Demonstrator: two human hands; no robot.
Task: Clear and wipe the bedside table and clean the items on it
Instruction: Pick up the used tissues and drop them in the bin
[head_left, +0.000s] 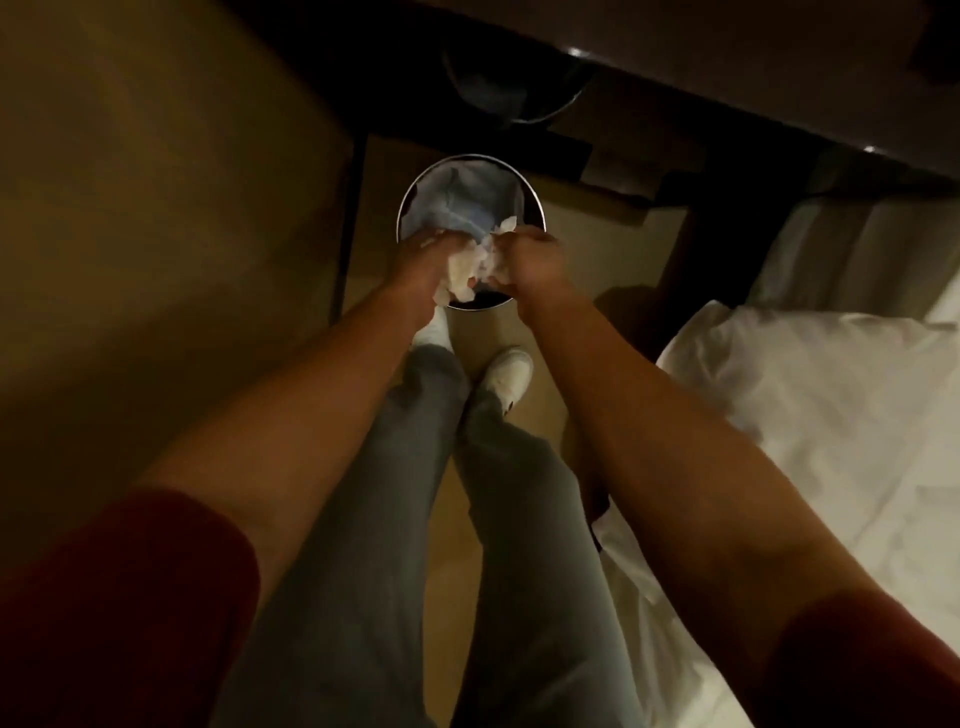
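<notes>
Both hands meet over the round waste bin (535, 208), which stands on the floor. The left hand (415, 265) and the right hand (535, 260) each curl their fingers around a wad of crumpled white tissue (475, 270), holding it between them directly above the bin's near rim. The wad is bunched with no clear long axis; a loose corner pokes up toward the bin's far side. Inside the bin a bluish liner (457, 202) shows. Beyond the bin, the dark bedside table (727, 67) overhangs its far edge. Nearer than the bin stand the person's white shoes (506, 376) and grey trousers. To the right of the bin lies a bed with a white pillow (810, 395).
</notes>
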